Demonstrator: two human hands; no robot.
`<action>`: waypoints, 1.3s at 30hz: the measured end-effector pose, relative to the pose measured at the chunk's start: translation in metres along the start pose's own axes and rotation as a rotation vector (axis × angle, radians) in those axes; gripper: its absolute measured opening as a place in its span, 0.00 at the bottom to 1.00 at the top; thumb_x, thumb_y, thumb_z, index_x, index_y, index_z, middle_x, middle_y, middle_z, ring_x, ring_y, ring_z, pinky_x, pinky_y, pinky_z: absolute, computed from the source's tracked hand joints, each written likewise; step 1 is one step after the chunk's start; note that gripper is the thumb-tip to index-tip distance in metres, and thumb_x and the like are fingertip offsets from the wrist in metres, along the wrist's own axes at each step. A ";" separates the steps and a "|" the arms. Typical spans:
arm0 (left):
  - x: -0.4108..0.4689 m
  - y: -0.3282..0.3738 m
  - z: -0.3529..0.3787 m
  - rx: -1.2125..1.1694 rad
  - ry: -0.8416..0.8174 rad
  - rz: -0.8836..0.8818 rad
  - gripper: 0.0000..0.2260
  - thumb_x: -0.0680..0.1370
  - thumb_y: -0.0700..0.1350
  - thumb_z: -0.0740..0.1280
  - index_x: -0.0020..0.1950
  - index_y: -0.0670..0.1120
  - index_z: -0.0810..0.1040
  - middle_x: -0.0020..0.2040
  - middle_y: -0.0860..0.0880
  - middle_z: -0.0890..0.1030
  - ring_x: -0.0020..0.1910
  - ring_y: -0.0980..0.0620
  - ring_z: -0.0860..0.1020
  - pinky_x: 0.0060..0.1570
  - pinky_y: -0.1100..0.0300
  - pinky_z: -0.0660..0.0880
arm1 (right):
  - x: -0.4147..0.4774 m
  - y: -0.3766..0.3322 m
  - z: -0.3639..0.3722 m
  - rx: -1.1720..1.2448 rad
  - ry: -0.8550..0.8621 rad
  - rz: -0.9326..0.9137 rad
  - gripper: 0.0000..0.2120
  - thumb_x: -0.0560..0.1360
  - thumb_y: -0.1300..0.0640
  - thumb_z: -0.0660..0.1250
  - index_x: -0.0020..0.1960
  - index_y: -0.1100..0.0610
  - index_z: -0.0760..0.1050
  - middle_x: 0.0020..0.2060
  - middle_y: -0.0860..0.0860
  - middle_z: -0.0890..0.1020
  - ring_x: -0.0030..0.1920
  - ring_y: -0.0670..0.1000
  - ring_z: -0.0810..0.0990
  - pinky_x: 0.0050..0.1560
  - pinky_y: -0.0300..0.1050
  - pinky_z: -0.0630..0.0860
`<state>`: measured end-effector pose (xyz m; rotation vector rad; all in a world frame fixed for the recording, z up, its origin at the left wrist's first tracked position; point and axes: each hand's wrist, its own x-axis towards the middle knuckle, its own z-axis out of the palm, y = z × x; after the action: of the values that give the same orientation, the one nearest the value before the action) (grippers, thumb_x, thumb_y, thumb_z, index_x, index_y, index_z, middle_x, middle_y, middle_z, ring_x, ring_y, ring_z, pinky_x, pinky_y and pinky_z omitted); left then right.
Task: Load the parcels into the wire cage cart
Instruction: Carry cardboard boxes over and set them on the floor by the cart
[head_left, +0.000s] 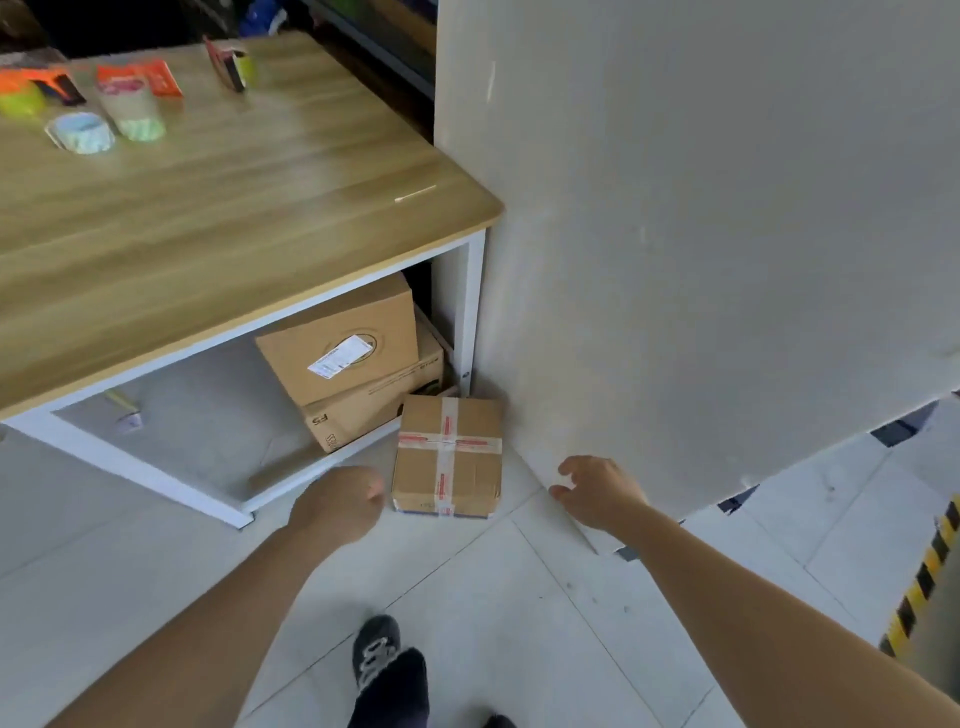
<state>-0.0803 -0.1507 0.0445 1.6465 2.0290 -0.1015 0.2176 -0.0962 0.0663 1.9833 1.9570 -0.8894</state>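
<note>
- Cardboard parcel (448, 457): flat, squarish, cross-taped w/ red-printed tape (print illegible); lies on tiled floor (493, 597) at wall corner, beside counter (234, 208) leg.
- Stacked cartons (337, 343) under counter: white label, text unreadable.
- Left hand (337, 501): fingers curled, empty, just left of parcel.
- Right hand (597, 491): fingers spread, empty, right of parcel.

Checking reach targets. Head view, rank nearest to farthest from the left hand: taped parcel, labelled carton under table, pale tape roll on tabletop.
1. taped parcel, on the floor just right of the left hand.
2. labelled carton, under the table, atop another box.
3. pale tape roll, on the table, far left.
</note>
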 end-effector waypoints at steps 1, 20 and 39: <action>0.017 -0.006 0.007 -0.003 -0.028 -0.007 0.06 0.80 0.47 0.59 0.47 0.52 0.75 0.45 0.53 0.76 0.45 0.52 0.74 0.39 0.60 0.70 | 0.017 0.000 0.005 -0.002 -0.018 0.014 0.20 0.79 0.46 0.62 0.69 0.50 0.72 0.66 0.50 0.76 0.66 0.52 0.72 0.63 0.44 0.72; 0.352 -0.077 0.246 -0.287 -0.291 -0.183 0.17 0.82 0.48 0.59 0.69 0.44 0.63 0.59 0.43 0.74 0.56 0.42 0.77 0.51 0.51 0.75 | 0.347 0.010 0.225 0.520 -0.152 0.459 0.28 0.78 0.49 0.63 0.76 0.54 0.61 0.68 0.54 0.74 0.67 0.55 0.72 0.64 0.47 0.71; 0.292 -0.072 0.160 -0.739 -0.186 -0.331 0.20 0.80 0.42 0.63 0.70 0.60 0.68 0.61 0.55 0.77 0.58 0.48 0.75 0.59 0.43 0.75 | 0.260 -0.020 0.177 0.685 0.040 0.528 0.20 0.76 0.50 0.64 0.68 0.50 0.71 0.55 0.49 0.79 0.54 0.52 0.77 0.52 0.47 0.76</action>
<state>-0.1287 0.0317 -0.2398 0.8133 1.8552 0.3309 0.1345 0.0253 -0.2126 2.6944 1.0892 -1.4856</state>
